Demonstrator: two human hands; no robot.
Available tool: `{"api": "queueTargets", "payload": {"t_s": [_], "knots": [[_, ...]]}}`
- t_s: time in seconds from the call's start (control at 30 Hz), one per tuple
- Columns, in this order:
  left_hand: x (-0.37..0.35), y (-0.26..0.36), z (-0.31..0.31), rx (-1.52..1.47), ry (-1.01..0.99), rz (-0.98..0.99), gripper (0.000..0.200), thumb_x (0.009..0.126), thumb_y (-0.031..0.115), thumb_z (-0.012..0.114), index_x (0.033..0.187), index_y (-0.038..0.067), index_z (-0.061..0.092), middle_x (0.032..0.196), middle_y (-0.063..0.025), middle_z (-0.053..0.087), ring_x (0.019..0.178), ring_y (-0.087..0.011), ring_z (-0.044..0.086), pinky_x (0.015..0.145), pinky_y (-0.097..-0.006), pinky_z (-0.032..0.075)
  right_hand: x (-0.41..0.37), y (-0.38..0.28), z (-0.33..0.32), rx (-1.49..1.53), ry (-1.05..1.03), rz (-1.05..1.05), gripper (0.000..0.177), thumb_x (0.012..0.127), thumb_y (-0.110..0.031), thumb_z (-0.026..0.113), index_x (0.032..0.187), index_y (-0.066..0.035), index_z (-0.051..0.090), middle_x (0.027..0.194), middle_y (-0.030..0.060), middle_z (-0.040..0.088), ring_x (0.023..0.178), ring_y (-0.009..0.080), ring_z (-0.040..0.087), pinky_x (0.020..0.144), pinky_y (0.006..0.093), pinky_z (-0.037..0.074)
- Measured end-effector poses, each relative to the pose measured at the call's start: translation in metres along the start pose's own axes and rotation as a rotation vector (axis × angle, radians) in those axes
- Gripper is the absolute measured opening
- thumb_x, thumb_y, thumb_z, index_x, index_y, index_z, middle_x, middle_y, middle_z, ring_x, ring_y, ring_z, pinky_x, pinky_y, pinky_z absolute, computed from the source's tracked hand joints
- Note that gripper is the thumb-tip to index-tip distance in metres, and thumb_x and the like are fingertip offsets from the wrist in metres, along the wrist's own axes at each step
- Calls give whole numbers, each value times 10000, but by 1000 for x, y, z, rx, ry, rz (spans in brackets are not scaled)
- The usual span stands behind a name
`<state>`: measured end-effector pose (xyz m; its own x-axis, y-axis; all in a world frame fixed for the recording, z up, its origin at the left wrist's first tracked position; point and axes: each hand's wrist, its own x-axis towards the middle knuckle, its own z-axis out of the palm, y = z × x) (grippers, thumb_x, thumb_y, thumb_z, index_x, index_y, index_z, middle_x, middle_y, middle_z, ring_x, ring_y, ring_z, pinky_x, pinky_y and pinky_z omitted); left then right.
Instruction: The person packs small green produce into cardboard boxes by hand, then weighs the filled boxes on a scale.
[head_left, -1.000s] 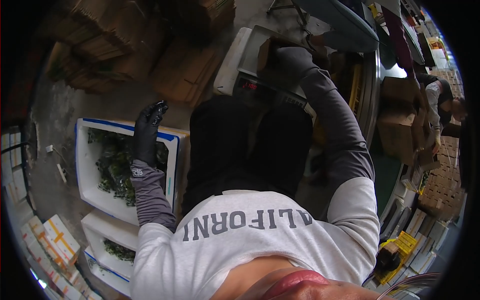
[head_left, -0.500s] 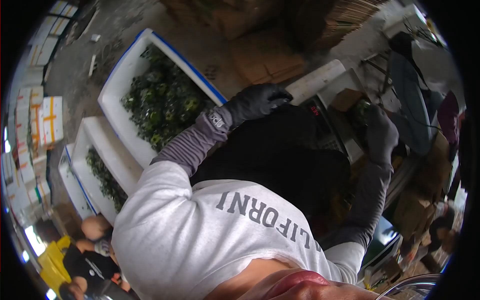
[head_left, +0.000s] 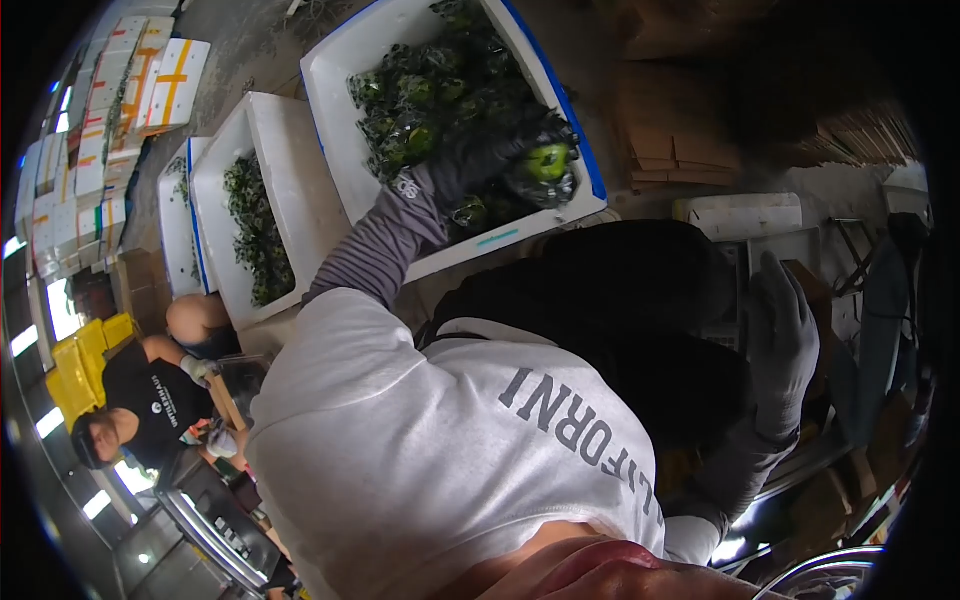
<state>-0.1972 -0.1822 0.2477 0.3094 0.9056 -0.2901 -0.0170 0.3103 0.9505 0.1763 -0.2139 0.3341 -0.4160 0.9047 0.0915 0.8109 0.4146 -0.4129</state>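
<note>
My left hand, in a dark glove, reaches into a large white foam box with a blue rim. Its fingers curl over a bright green, roundish piece of produce in a clear plastic bag, close to the box's right wall. Many similar dark green bagged pieces fill the box. My right hand, in a grey glove, holds nothing visible; its fingers are stretched out beside the scale and a small brown cardboard box. My dark-clothed legs lie between the two hands.
Two more foam boxes with greenery, the nearer one beside the large box, stand at left. A co-worker in a black shirt and white gloves sits at lower left. Stacked foam boxes line the far left; flattened cardboard lies upper right.
My left hand has gone from above my lap into the foam box, onto a bagged green piece. My right hand has come away from the small cardboard box and straightened. The view has swung left.
</note>
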Motion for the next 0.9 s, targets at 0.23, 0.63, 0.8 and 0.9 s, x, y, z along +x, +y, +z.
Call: {"api": "queueTargets", "payload": {"t_s": [0.23,0.63,0.8,0.9], "knots": [[-9,-77,-104,1438,252,-373,358,849,271,567,1176,124,584,1144,-141,599,1047,-313,583,925,-415,450,-20,13,1,179,-47,205,345,835,8,596,1178,-28,588,1131,147,627,1015,235,632,833,304,497],[-4,0,-103,502,-28,-66,619,751,320,752,1232,9,515,1111,-90,614,971,-166,576,857,-287,449,-58,6,-4,492,112,390,371,836,38,583,1203,-18,570,1104,117,629,995,196,627,832,302,503],[28,50,47,89,-229,-56,648,769,60,723,1339,25,417,1165,-56,571,1016,-139,560,878,-288,470,-20,-34,15,278,240,-36,687,666,-125,759,1296,-107,486,1259,144,529,1052,337,586,854,376,510],[47,60,135,155,-540,198,681,762,43,737,1357,38,404,1275,-53,506,1136,-139,505,931,-315,444,-13,-41,16,63,465,-88,699,643,-170,782,1283,-131,503,1272,164,502,1052,357,583,821,384,529]]}}
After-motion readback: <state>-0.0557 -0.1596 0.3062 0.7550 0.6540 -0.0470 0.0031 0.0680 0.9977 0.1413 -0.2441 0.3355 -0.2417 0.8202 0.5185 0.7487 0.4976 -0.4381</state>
